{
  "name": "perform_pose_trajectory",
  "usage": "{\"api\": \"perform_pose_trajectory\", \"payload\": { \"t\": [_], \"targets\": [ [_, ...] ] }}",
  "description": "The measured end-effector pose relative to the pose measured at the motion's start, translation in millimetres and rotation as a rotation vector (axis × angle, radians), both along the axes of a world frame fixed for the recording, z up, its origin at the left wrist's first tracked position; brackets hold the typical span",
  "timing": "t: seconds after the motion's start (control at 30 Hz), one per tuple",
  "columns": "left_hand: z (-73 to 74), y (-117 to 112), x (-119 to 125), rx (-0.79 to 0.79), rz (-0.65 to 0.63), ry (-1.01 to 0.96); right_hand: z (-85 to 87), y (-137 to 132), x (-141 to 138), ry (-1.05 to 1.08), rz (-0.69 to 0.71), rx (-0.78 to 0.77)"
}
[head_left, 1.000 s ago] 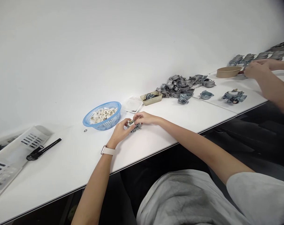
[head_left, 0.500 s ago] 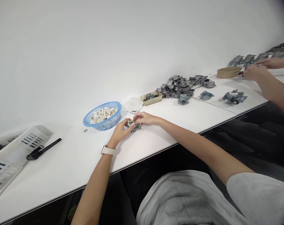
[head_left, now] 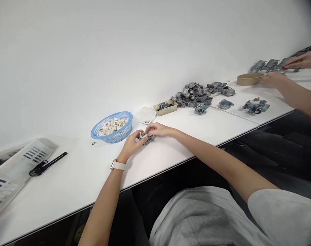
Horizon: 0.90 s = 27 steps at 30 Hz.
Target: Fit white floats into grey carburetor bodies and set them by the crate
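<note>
A small grey metal carburetor body (head_left: 148, 140) with a white plastic float on top rests on the white table (head_left: 171, 150) between my hands. My left hand (head_left: 134, 142) is closed around its left side, thumb across the front. From the right, my right hand (head_left: 159, 130) pinches at its upper edge; the fingertips partly hide the part. Just behind my left hand stands a blue basket (head_left: 111, 137) full of white plastic floats. A shallow clear tray (head_left: 146, 115) with small bits lies behind my right hand.
A beige tray (head_left: 167, 111) holds dark metal parts beside a heap of grey castings (head_left: 192, 94). Further right are a loose bowl (head_left: 225, 104), another carburetor body (head_left: 256, 106), a cardboard tub (head_left: 249, 80) and a co-worker's hands (head_left: 274, 80). A black watch (head_left: 46, 164) and white basket (head_left: 14, 172) lie left.
My hands stay almost still on the carburetor body. At the right, the co-worker's hands have moved apart, one lifting up and away to the right.
</note>
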<state>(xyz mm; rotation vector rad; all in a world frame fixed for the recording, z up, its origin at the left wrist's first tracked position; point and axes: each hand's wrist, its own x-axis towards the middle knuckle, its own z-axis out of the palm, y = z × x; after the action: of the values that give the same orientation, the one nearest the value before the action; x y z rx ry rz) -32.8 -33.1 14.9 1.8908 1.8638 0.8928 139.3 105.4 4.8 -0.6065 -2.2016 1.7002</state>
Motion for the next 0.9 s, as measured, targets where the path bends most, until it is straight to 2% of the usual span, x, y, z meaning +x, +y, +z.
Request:
{"api": "perform_pose_trajectory", "payload": {
  "t": [0.9],
  "targets": [
    [3.2, -1.4, 1.4, -0.014, 0.005, 0.017, -3.2, 2.4, 0.0, 0.006, 0.011, -0.012]
  ]
}}
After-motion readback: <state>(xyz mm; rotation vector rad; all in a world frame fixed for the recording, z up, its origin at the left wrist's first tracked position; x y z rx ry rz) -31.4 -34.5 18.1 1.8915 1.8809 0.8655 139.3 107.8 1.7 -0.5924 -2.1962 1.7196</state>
